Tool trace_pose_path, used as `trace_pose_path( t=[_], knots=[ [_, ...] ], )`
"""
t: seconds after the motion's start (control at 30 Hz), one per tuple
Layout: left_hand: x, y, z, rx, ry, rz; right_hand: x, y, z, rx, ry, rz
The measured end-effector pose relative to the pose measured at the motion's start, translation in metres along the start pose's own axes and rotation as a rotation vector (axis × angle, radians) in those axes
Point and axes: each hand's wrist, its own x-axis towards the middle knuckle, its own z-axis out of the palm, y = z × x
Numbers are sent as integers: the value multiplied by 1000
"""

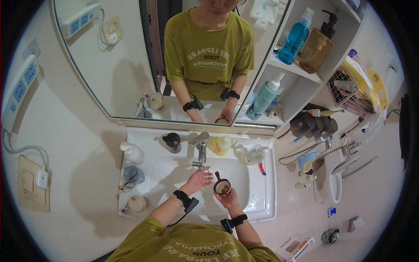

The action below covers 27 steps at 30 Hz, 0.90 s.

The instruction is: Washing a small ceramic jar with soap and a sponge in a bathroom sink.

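Note:
Over the white sink [174, 192], my right hand [229, 200] holds a small round brown dish [221, 185] from its near side. A stubby handle points away from me; the inside is pale, with a brown round spot that I cannot make out. My left hand [200, 180] is just left of the dish, fingers spread and holding nothing, close under the spout of the chrome faucet [201, 150]. I cannot tell whether water runs. Both wrists wear black straps with small devices.
Along the back rim stand a dark bottle [173, 143], a yellow bottle [220, 145] and a clear pump bottle [256, 155]. On the left rim are a white bottle [132, 153], a grey cup [133, 174] and a jar [138, 203]. A mirror [126, 78] hangs behind.

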Motion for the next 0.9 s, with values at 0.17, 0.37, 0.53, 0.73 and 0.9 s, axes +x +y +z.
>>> trace_pose_path(
  t=[0.17,0.37,0.53,0.73,0.9],
  knots=[
    [2,-37,-34,1116,248,414,16,12,3,-58,12,40],
    [-46,-21,42,1489,148,631,17,30,25,-33,-353,228],
    [-63,-13,59,1805,92,616,35,39,15,-28,-414,288],
    [-76,-7,66,1952,104,703,26,34,35,42,-471,335],
    [-75,-3,67,2035,75,767,12,27,54,57,-564,282]
  ],
)
